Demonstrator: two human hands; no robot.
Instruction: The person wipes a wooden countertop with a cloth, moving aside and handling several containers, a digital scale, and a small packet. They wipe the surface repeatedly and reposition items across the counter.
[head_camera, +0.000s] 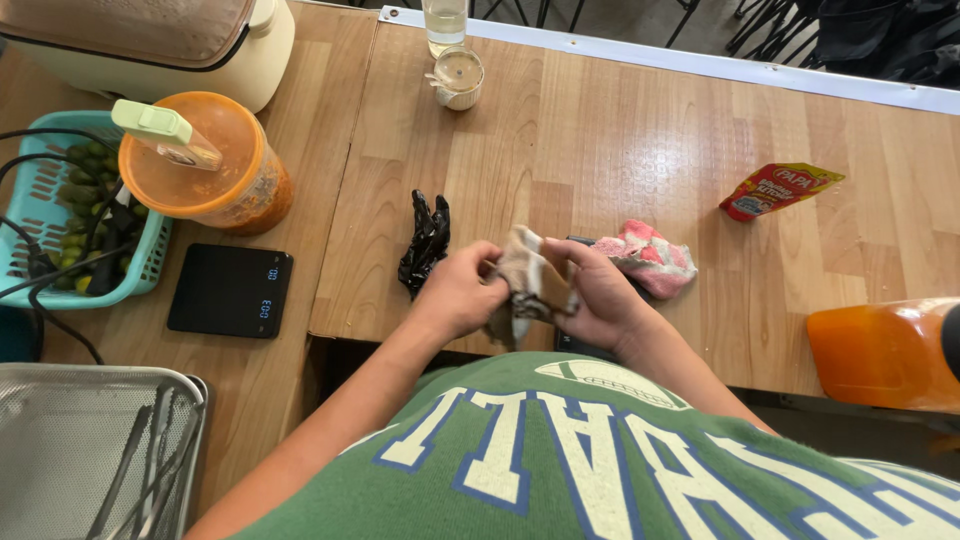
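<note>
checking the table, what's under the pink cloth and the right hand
A dark flat object lies under the right hand and the pink cloth; only its edges show, the rest is covered.

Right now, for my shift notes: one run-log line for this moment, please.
left hand: grips stained cloth | right hand: grips same cloth | black glove: on table

Crumpled beige-brown cloth (524, 285) — bunched, held up betw. both hands, above table edge.
</note>
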